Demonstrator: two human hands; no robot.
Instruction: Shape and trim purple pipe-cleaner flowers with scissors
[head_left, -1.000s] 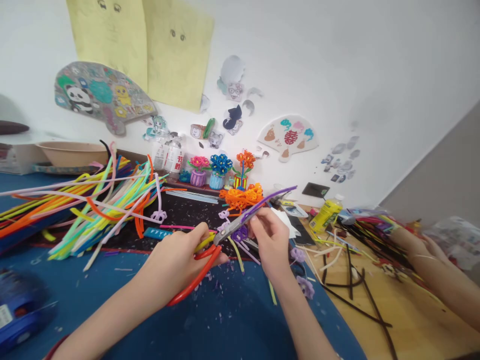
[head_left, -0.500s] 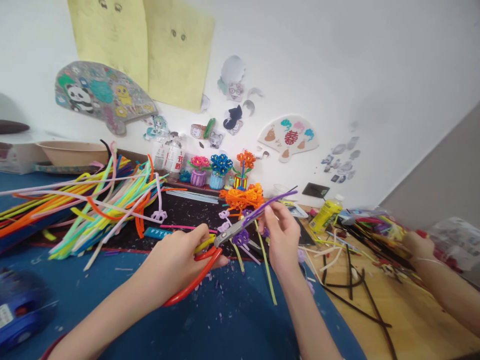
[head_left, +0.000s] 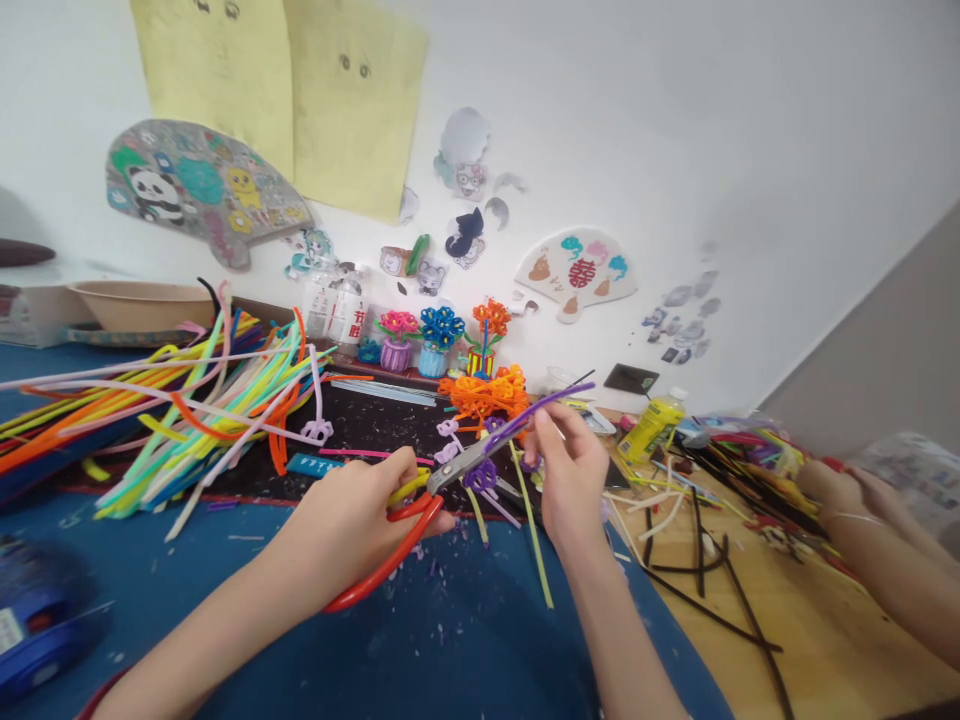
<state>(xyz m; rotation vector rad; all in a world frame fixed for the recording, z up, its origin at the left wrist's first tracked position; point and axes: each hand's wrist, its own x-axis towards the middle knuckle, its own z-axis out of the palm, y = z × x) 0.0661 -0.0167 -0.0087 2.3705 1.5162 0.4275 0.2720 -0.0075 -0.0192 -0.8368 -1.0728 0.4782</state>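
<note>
On the blue table (head_left: 225, 590) one big heap of pipe cleaners (head_left: 172, 400) lies left, and three small flower pots (head_left: 439, 345) stand at the wall. The left hand (head_left: 352, 520) is closed around one pair of scissors (head_left: 420, 500); the right hand (head_left: 574, 470) pinches one purple pipe cleaner (head_left: 540, 408) just above the blades.

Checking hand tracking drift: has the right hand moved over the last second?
Yes. The right hand has shifted right and slightly up, away from the left hand and toward the yellow glue bottle.
</note>
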